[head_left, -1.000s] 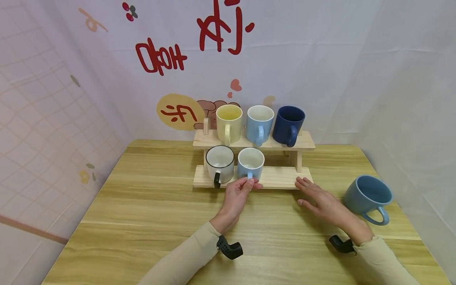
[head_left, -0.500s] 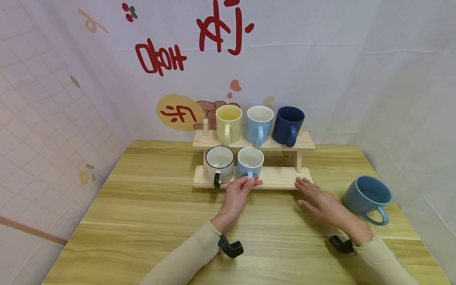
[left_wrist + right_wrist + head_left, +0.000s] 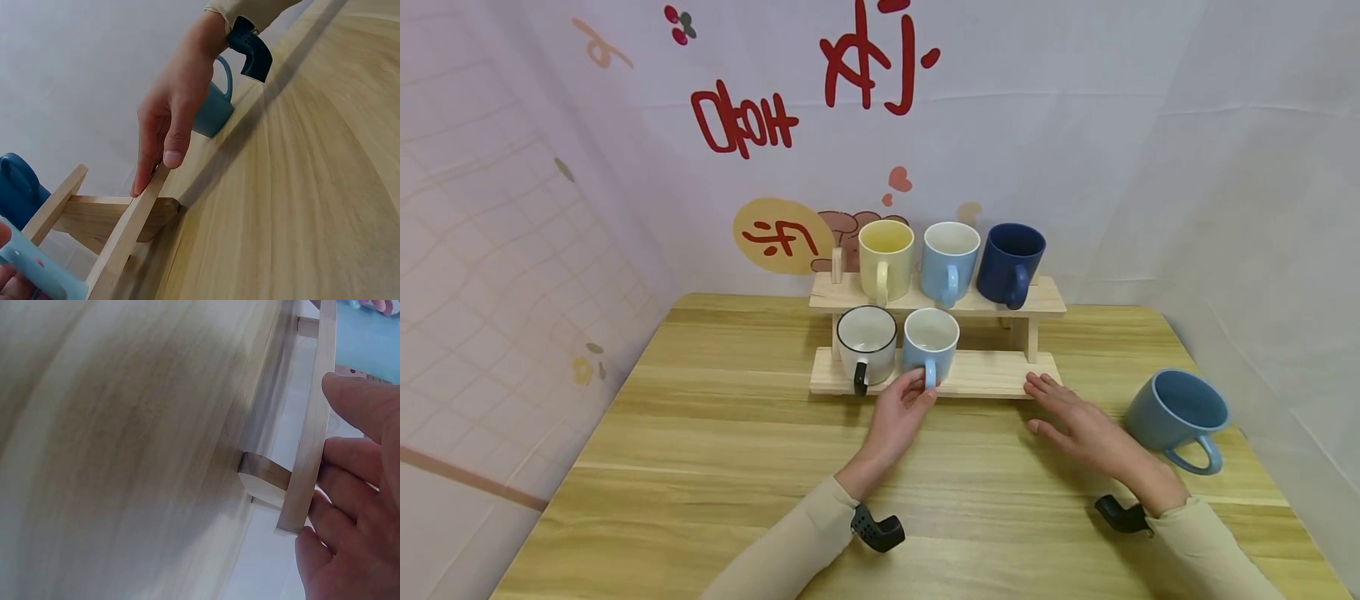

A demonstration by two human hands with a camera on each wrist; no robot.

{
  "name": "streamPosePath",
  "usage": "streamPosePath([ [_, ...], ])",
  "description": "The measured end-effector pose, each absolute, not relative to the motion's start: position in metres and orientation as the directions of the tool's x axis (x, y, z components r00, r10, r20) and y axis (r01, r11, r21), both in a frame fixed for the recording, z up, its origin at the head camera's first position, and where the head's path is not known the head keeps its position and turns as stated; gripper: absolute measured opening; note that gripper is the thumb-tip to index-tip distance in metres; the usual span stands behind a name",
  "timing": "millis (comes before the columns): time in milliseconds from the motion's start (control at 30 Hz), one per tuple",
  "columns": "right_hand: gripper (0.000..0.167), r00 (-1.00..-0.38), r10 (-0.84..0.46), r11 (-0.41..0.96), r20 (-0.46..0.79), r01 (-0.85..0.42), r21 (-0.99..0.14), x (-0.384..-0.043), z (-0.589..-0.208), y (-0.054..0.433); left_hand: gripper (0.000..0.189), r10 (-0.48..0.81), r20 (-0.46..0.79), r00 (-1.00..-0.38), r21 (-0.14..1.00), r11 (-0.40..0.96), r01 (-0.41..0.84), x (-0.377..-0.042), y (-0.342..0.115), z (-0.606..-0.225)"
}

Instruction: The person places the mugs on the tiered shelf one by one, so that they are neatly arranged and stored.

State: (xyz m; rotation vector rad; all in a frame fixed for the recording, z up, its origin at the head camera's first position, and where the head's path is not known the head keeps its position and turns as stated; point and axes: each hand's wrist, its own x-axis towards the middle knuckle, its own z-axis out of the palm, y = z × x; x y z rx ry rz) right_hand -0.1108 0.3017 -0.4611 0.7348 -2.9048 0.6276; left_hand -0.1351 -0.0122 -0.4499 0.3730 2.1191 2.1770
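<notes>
On the lower tier of a wooden rack (image 3: 992,375) stands a light blue mug (image 3: 929,346) with a white inside. My left hand (image 3: 898,417) is at its handle, fingers behind it and thumb low on its left side; the handle partly hides the fingertips. In the left wrist view the mug (image 3: 44,269) enters at the lower left corner, with bits of fingers on either side of it. My right hand (image 3: 1078,425) rests with extended fingers on the right end of the lower shelf. In the right wrist view its fingers lie along the shelf board (image 3: 309,444).
A white mug with black rim (image 3: 867,342) stands just left of the light blue one. The upper tier bears a yellow mug (image 3: 886,258), another light blue mug (image 3: 951,260) and a navy mug (image 3: 1011,262). A grey-blue mug (image 3: 1176,412) stands right of my right hand.
My left thumb has slid from the front of the handle to its left side, uncovering more of the handle. The mugs and my right hand have stayed in place.
</notes>
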Motion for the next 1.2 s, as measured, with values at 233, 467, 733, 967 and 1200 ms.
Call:
streamPosePath([
  [233,0.058,-0.879,-0.442,0.798,0.18,-0.477,-0.368,-0.11,-0.46,0.302,0.043,0.296,0.099,-0.95,0.993,0.031,0.113,-0.122,-0.029,-0.446],
  [467,0.058,-0.869,-0.451,0.789,0.206,-0.495,-0.364,-0.111,-0.462,0.302,0.049,0.368,0.071,-0.927,0.99,0.091,0.111,-0.105,-0.048,-0.437],
  [733,0.058,-0.866,-0.451,0.789,0.215,-0.499,-0.358,-0.111,-0.463,0.302,0.043,0.421,0.13,-0.898,0.961,0.169,0.218,-0.091,-0.073,-0.425],
  [967,0.058,-0.867,-0.449,0.787,0.217,-0.499,-0.363,-0.111,-0.462,0.302,0.036,0.437,0.277,-0.856,0.885,0.23,0.404,-0.09,-0.1,-0.416],
  [1200,0.058,-0.869,-0.448,0.788,0.211,-0.495,-0.367,-0.111,-0.461,0.302,0.033,0.427,0.445,-0.787,0.753,0.297,0.587,-0.111,-0.134,-0.41],
])
